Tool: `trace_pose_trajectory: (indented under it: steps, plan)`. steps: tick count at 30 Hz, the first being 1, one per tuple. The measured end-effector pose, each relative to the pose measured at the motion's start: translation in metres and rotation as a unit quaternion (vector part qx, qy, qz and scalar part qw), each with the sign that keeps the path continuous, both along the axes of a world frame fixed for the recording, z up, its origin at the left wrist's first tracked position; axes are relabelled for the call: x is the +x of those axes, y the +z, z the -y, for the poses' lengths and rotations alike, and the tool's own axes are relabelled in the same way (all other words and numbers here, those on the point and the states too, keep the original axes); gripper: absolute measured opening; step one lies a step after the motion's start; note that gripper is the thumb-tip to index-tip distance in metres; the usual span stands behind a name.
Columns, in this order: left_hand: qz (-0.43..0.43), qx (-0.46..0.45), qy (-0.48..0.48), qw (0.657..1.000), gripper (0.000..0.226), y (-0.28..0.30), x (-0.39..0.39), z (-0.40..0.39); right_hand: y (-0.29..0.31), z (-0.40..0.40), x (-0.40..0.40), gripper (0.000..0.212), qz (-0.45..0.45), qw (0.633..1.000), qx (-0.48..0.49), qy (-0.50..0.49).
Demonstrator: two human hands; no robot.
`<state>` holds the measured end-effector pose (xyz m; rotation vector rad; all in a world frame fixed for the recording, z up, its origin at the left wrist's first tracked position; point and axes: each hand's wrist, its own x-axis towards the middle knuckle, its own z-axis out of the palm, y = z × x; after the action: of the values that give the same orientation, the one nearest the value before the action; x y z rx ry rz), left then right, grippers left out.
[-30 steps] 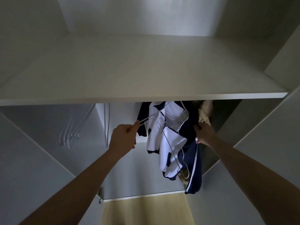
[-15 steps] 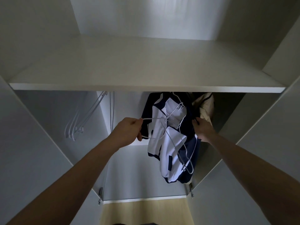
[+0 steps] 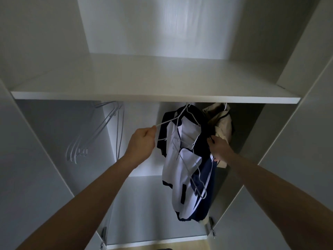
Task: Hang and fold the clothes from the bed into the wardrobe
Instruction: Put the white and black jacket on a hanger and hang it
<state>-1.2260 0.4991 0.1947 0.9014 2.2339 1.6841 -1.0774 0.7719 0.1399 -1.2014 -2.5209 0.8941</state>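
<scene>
A navy and white garment [image 3: 182, 170] hangs inside the wardrobe under the white shelf [image 3: 155, 97]. My left hand [image 3: 142, 143] is shut on the left end of a white wire hanger [image 3: 169, 121] whose hook reaches up under the shelf. My right hand [image 3: 219, 147] grips the garment's dark right edge. A second white wire hanger [image 3: 196, 179] dangles in front of the cloth. A cream garment [image 3: 220, 121] hangs just behind, to the right. The rail is hidden by the shelf.
Several bare white hangers [image 3: 100, 130] hang at the left of the compartment. Open wardrobe doors [image 3: 295, 177] flank both sides. The wardrobe's bottom panel [image 3: 149, 204] lies below, with a strip of wooden floor at the frame's lower edge.
The view has tilted up, showing more of the top shelf. My left hand has lifted the hanger's end higher and the garment has bunched closer under the shelf. My right hand keeps its grip.
</scene>
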Motion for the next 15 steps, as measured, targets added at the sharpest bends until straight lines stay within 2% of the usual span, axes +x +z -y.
trace_pose_trajectory:
  steps: [3,6,9,11,15]
  plan:
    - [0.111,0.037,0.007,0.993,0.057,-0.015,-0.003,0.005,-0.002,-0.003,-0.001,0.042,-0.009,1.000,-0.015,-0.009]
    - [0.252,0.102,-0.018,0.962,0.061,-0.038,-0.004,0.018,-0.005,-0.006,-0.001,0.039,-0.003,1.000,-0.022,-0.013]
    - [0.324,0.137,-0.021,0.936,0.058,-0.070,-0.003,0.040,-0.004,-0.008,-0.002,0.034,-0.003,0.999,-0.041,-0.020]
    - [0.301,0.103,0.004,0.948,0.061,-0.090,0.000,0.058,-0.003,-0.006,-0.004,0.030,-0.006,0.998,-0.063,-0.026]
    - [0.175,0.010,0.062,0.982,0.067,-0.112,0.015,0.083,-0.007,-0.003,-0.008,0.033,0.008,0.998,-0.062,-0.017]
